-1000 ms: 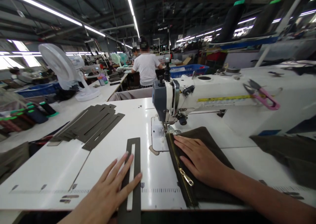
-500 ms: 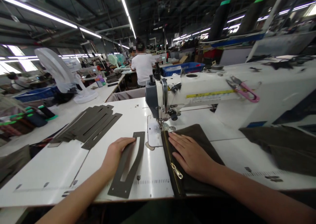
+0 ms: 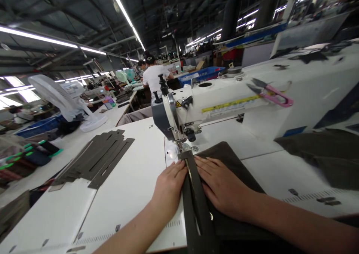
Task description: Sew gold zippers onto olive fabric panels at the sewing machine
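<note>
By the close-set fingers of the left hand (image 3: pixel 171 185), the long, slotted, grey-brown strip (image 3: pixel 200 195) is touched; whether it is pinched cannot be told. By the flat right hand (image 3: pixel 224 185), dark green cloth (image 3: pixel 235 164) is pressed. Between them, pointed lengthwise at the white sewing machine (image 3: pixel 224 92), the strip is now laid over the gold metal zip (image 3: pixel 189 171), no longer left of it.

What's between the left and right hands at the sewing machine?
Head view: a dark slotted strip runs between the left hand and right hand, with gold-colored zipper teeth showing through its slot.
</note>
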{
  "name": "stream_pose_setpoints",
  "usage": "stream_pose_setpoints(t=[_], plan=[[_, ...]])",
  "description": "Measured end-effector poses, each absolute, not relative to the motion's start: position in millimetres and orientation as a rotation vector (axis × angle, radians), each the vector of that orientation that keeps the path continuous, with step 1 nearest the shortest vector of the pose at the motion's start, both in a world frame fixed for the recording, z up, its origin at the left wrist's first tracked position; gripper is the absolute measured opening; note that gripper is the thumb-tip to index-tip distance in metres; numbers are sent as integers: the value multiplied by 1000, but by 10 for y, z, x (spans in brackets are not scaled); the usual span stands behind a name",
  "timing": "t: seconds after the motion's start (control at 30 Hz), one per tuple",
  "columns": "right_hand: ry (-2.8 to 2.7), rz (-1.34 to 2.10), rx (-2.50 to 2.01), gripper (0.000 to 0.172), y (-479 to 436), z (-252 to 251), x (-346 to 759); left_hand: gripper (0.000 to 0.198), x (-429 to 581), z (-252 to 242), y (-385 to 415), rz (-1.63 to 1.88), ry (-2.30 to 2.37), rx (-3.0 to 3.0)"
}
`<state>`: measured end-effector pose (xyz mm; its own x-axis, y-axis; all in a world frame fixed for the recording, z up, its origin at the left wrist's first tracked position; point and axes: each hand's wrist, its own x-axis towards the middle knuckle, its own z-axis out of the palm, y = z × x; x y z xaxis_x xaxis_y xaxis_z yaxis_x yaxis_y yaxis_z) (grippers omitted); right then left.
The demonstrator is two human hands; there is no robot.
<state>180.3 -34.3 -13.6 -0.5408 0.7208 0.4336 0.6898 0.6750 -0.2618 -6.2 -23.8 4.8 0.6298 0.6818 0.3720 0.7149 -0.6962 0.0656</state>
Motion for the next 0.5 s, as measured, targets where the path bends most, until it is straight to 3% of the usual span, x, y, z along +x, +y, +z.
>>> stream_pose_setpoints(t=[0.5], plan=[[-2305,194,-1201,47,-304,-89,1686,36,-178,2,-153,-475,-999,-2724]])
